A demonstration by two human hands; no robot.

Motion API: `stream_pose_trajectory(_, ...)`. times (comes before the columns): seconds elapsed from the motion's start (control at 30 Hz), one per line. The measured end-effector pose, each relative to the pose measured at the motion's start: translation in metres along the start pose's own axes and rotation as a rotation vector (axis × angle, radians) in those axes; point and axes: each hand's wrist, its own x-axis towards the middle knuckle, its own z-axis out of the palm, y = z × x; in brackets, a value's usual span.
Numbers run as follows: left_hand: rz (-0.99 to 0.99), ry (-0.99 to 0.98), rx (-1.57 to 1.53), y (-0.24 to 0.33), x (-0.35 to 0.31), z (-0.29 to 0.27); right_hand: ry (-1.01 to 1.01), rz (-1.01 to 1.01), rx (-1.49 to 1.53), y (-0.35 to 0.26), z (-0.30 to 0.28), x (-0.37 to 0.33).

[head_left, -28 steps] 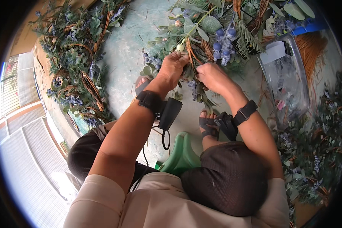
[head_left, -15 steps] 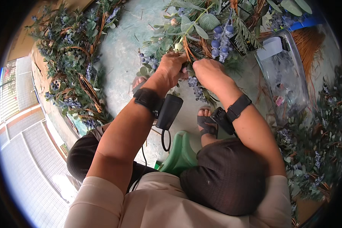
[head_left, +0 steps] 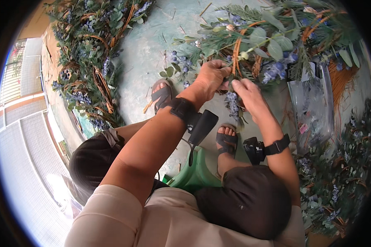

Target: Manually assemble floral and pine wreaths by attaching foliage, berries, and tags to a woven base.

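Observation:
A leafy wreath [head_left: 257, 37] with eucalyptus leaves, fir-like sprigs, blue berries and brown vine twigs [head_left: 236, 55] fills the far middle and right. At its near edge my left hand [head_left: 212, 78] is closed, thumb and fingers pinching around the base of the twigs. Just to the right, my right hand [head_left: 249, 96] is closed with its thumb up, gripping the top of a sprig of small blue-purple blossoms [head_left: 232, 105] that hangs down between the hands. The two hands' fingertips nearly meet, and leaves partly hide them.
More finished-looking wreaths [head_left: 88, 61] are stacked at the left. At the right stand a clear plastic bin [head_left: 313, 111], a bundle of thin brown sticks [head_left: 341, 80] and piled greenery [head_left: 334, 181]. A green plastic stool [head_left: 198, 171] is beneath me; cut stems litter the floor.
Both hands and the wreath have shifted right in the view. My right hand has turned, its thumb now showing against the sprig; my left hand keeps its pinch.

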Motion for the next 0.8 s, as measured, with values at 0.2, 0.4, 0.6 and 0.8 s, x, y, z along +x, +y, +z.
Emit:
stream_pose_trajectory(0.2,0.084,-0.133,0.063,-0.005,-0.003,0.007,-0.114,-0.061,-0.36,-0.019,-0.004,-0.015)
stream_pose_trajectory(0.4,-0.107,-0.203,0.09,-0.014,-0.008,0.005,-0.243,0.012,0.165,-0.034,-0.011,-0.023)
stream_pose_trajectory(0.6,0.008,-0.295,0.073,-0.014,-0.005,0.015,-0.209,-0.041,0.017,-0.034,-0.024,-0.015)
stream_pose_trajectory(0.8,0.253,-0.325,0.636,-0.007,0.002,0.006,-0.191,0.048,-0.287,-0.041,-0.029,-0.017)
